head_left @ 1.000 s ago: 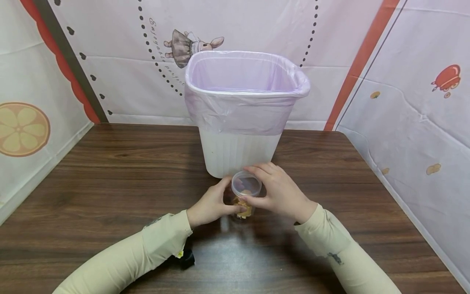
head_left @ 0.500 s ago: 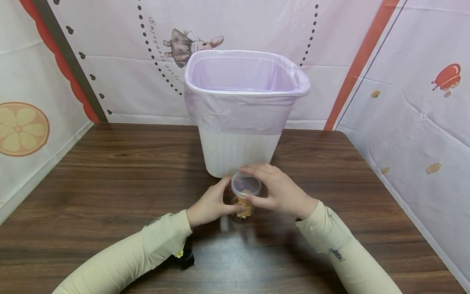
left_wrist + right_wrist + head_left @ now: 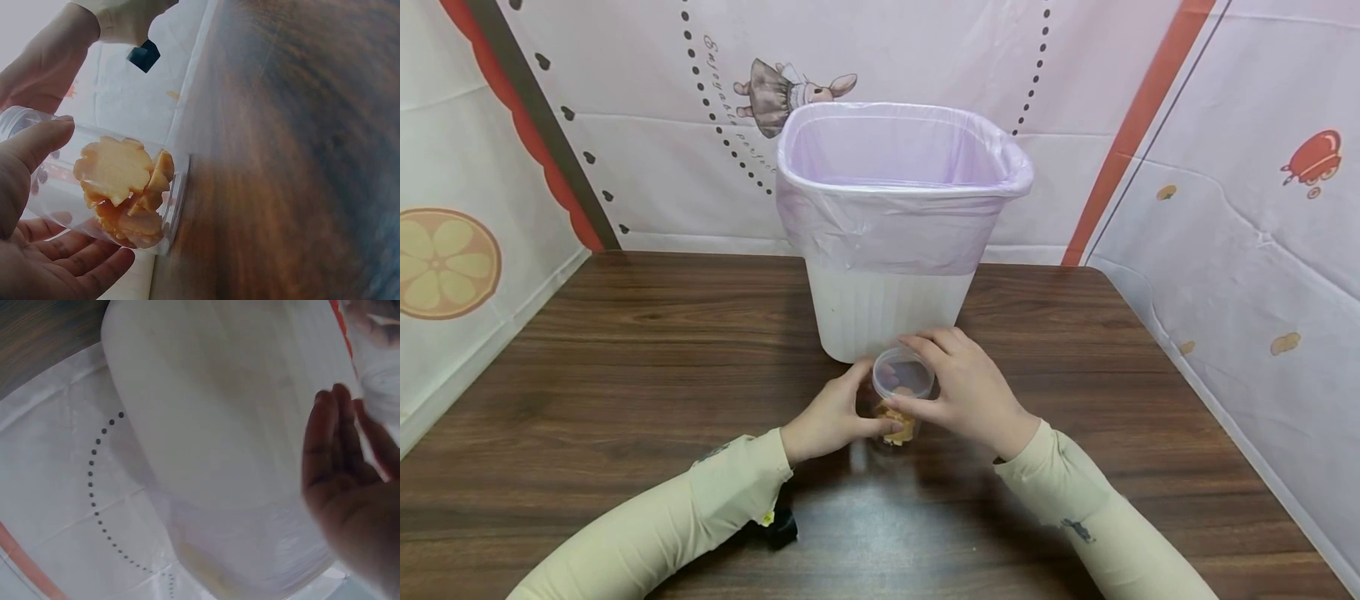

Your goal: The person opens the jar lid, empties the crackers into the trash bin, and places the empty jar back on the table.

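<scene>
A clear plastic jar [image 3: 78, 140] stands upright on the table in front of the bin, a see-through lid [image 3: 901, 372] on its top. Several flower-edged yellow cookies [image 3: 115, 170] lie in its lower part. From the left, my left hand [image 3: 829, 418] holds the jar's side between thumb and fingers. My right hand [image 3: 973, 390] grips the lid's rim, thumb in front and fingers behind. In the right wrist view, the right hand's fingers [image 3: 322, 444] are curved at the edge of the lid, which is blurred and partly cut off.
A white bin [image 3: 887, 308] with a pale purple bag [image 3: 895, 229] over its rim stands just behind the jar. A black item [image 3: 783, 528] shows beside the left sleeve. Printed cloth [image 3: 1240, 167] hangs around the brown wooden table [image 3: 625, 350].
My right hand has turned a little around the lid, first one way and then back, its thumb now further left. The left hand and the jar stay in place.
</scene>
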`<action>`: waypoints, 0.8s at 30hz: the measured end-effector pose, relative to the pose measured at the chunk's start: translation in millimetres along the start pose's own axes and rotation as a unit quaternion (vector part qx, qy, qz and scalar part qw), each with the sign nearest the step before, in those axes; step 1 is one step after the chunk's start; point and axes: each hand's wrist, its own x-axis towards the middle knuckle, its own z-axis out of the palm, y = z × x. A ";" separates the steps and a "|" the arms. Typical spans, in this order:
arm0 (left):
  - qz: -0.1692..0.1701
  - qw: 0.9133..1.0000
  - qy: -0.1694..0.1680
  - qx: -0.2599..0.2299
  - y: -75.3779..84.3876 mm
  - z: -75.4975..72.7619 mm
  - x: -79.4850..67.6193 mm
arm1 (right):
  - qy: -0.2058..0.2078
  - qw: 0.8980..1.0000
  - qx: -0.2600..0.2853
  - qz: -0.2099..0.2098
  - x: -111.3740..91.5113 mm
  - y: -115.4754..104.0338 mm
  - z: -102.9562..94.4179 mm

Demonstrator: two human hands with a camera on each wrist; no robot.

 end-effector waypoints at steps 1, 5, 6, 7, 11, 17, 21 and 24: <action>0.000 1.000 0.001 0.000 0.2 0.0 0.0 | 0.009 1.000 -0.009 0.008 -0.6 -2.0 1.3; -0.002 1.000 0.004 0.001 0.5 0.1 0.0 | 0.038 0.998 -0.042 0.025 -2.3 -7.7 6.4; -0.002 1.000 0.005 0.000 0.4 0.1 0.1 | 0.042 0.998 -0.047 0.025 -2.7 -8.4 7.3; -0.002 1.000 0.005 0.000 0.4 0.1 0.0 | 0.046 0.997 -0.052 0.026 -2.8 -9.2 7.8; -0.002 1.000 0.005 0.000 0.0 0.3 -0.1 | 0.052 0.997 -0.054 0.020 -3.4 -9.8 8.9; -0.002 1.000 0.005 -0.002 0.2 0.6 -0.1 | 0.042 0.998 -0.037 0.016 -3.2 -9.2 6.8; 0.002 1.000 0.004 -0.001 0.4 0.7 0.0 | 0.027 0.999 -0.021 0.012 -2.3 -7.8 3.9; 0.003 1.000 0.002 -0.004 0.0 0.5 -0.1 | 0.011 1.000 -0.007 0.005 -1.4 -5.6 1.9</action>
